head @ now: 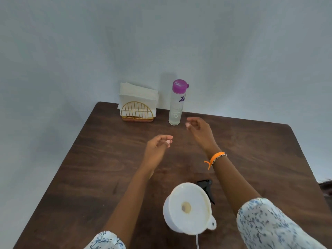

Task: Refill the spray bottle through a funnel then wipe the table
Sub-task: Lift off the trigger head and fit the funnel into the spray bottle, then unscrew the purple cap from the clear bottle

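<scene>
A white funnel (188, 207) sits in the mouth of a white spray bottle (167, 214) near the table's front edge. The black spray head (206, 187) lies on the table just behind the funnel. A clear water bottle (177, 105) with a purple cap stands upright at the back of the brown table (89, 168). My right hand (199, 131) hovers just right of the water bottle's base, fingers loosely curled, holding nothing. My left hand (159, 147) hovers lower and to the left, also empty with fingers apart.
A gold wire holder with white paper napkins (137, 103) stands at the back left, beside the water bottle. A pale wall rises right behind the table. An orange band circles my right wrist.
</scene>
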{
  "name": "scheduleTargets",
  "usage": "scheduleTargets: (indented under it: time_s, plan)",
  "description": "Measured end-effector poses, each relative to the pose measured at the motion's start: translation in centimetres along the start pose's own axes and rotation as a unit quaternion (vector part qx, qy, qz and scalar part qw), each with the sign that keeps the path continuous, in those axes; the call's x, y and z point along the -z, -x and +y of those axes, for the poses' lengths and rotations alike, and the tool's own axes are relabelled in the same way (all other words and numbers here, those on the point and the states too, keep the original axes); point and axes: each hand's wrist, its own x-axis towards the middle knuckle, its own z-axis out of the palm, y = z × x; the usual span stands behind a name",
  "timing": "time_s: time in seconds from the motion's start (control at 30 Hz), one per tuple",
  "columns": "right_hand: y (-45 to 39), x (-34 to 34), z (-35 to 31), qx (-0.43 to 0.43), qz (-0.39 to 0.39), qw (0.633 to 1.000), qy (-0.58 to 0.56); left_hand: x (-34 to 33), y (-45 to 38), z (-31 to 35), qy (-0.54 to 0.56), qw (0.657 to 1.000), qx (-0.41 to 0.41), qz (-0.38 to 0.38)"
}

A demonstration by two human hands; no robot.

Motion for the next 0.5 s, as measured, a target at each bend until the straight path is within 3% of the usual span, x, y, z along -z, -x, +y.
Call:
scheduleTargets:
  time_s: [0.37, 0.5]
  plan:
    - [-9.4, -5.0, 2.3, 0.024, -0.013, 0.999, 0.034, -0.5, -4.8, -1.8, -0.001, 1.000, 0.013, 0.006]
    - [-10.3, -5.7, 2.4, 0.020, 0.024, 0.999, 0.043, -0.3, -5.1, -2.1, -0.003, 1.000, 0.024, 0.011]
